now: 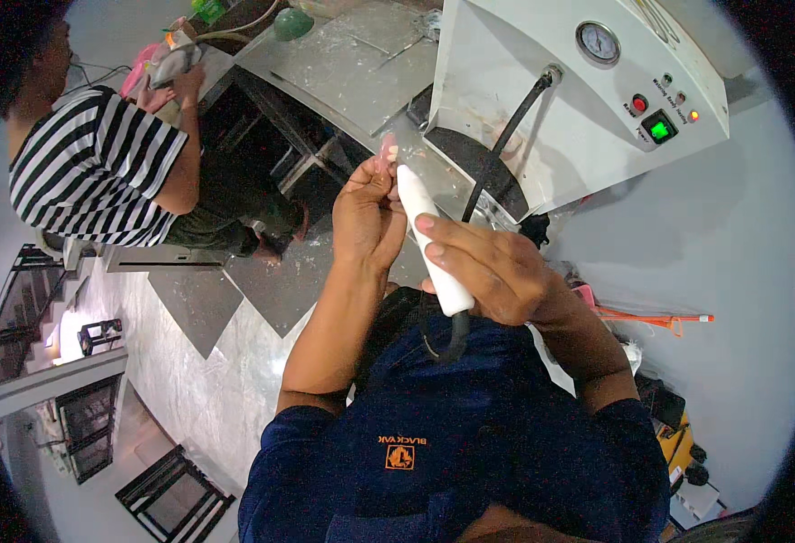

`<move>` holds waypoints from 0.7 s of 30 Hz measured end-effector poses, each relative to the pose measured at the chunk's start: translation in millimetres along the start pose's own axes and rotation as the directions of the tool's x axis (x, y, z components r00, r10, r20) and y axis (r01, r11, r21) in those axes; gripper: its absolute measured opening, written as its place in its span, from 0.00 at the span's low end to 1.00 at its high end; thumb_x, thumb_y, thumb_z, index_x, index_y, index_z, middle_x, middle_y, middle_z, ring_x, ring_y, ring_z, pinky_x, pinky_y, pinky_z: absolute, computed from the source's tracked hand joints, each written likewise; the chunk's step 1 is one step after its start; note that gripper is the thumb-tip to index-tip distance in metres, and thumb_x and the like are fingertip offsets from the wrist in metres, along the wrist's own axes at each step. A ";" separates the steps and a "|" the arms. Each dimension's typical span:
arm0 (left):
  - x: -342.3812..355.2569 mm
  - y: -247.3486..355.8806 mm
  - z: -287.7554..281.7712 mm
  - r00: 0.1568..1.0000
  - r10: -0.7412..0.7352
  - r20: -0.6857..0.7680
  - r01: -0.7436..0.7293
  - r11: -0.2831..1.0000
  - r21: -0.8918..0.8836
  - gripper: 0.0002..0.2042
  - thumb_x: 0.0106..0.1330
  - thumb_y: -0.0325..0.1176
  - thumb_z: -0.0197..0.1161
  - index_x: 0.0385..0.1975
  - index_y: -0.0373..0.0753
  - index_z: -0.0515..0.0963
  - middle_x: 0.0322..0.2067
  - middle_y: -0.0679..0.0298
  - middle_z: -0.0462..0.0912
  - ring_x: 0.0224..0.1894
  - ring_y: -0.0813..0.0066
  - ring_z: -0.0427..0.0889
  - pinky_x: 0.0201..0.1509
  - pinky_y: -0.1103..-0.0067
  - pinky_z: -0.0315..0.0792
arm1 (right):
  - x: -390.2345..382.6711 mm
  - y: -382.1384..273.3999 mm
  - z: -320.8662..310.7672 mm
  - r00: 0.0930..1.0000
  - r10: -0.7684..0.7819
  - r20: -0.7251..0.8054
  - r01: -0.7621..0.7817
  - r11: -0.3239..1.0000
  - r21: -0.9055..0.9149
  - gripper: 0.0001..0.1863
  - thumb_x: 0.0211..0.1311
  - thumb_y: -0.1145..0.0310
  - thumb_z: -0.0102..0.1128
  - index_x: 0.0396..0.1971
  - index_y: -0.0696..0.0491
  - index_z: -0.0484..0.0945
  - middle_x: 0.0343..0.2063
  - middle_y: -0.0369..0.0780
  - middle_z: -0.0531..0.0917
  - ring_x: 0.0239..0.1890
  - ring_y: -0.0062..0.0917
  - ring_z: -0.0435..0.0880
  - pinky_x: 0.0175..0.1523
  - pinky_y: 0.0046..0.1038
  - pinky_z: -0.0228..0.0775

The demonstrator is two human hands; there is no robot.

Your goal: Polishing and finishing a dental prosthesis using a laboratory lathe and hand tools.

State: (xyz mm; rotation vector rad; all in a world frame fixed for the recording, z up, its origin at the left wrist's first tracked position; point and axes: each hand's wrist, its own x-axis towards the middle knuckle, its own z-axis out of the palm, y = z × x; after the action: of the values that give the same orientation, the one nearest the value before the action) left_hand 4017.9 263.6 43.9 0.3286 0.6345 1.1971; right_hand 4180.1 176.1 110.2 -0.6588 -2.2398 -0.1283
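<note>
My left hand (368,217) is raised, pinching a small pink and cream denture (388,149) between its fingertips. My right hand (497,269) is wrapped round a white pen-shaped handpiece (422,217). A black cord (453,344) leaves the handpiece's lower end. The narrow tip points up and away from me, just below the denture and close beside my left fingers. Whether tip and denture touch, I cannot tell.
Ahead on the right stands a white machine (588,118) with a gauge (598,42), lit green switch (659,128) and black hose (511,136). A dusty grey worktop (343,68) lies ahead. At the left, a person in a striped shirt (99,172) handles a grey object (177,61).
</note>
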 end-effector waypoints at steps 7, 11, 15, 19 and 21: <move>-7.5 3.7 11.5 0.999 0.000 0.047 0.003 0.998 -0.062 0.08 0.70 0.26 0.51 0.45 0.35 0.71 0.30 0.65 0.75 0.28 0.76 0.74 0.33 0.80 0.73 | 0.9 -1.6 8.9 0.999 0.008 -0.049 -0.006 0.999 0.033 0.21 0.56 0.70 0.64 0.49 0.62 0.74 0.50 0.52 0.79 0.48 0.34 0.84 0.47 0.27 0.78; -4.8 1.3 13.2 1.000 -0.017 0.011 0.018 0.997 -0.069 0.07 0.70 0.28 0.51 0.45 0.35 0.70 0.30 0.65 0.75 0.28 0.76 0.74 0.33 0.80 0.73 | -1.4 2.0 9.5 1.000 -0.017 -0.014 0.017 1.000 0.011 0.21 0.56 0.70 0.64 0.49 0.63 0.74 0.50 0.52 0.79 0.47 0.34 0.84 0.46 0.26 0.79; 0.4 1.5 3.9 1.000 -0.018 -0.013 0.017 0.998 -0.057 0.07 0.71 0.28 0.51 0.45 0.36 0.70 0.30 0.66 0.75 0.28 0.76 0.75 0.33 0.80 0.74 | -1.7 2.6 9.8 1.000 -0.028 -0.012 0.028 1.000 0.008 0.22 0.55 0.69 0.66 0.49 0.63 0.74 0.50 0.52 0.79 0.46 0.34 0.84 0.46 0.27 0.79; 6.4 0.2 -1.4 0.984 -0.056 0.171 0.088 0.979 -0.183 0.09 0.69 0.23 0.51 0.46 0.34 0.72 0.35 0.62 0.78 0.35 0.74 0.78 0.41 0.78 0.76 | -0.9 3.7 8.3 1.000 0.003 -0.021 -0.003 1.000 0.000 0.22 0.55 0.69 0.65 0.48 0.63 0.74 0.51 0.52 0.79 0.47 0.33 0.83 0.48 0.26 0.78; 6.9 -2.4 -0.3 0.997 -0.037 -0.064 0.033 0.998 -0.060 0.12 0.69 0.26 0.52 0.51 0.38 0.71 0.31 0.66 0.76 0.28 0.76 0.75 0.32 0.81 0.74 | -0.6 4.6 6.5 1.000 0.014 -0.016 -0.014 1.000 -0.004 0.21 0.55 0.68 0.64 0.48 0.62 0.75 0.51 0.52 0.79 0.47 0.33 0.83 0.47 0.26 0.77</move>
State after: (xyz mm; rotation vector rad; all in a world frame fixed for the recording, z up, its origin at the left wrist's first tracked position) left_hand 4021.1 269.2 40.5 0.2290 0.6577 1.1945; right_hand 4178.5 181.7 104.8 -0.6738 -2.2200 -0.1309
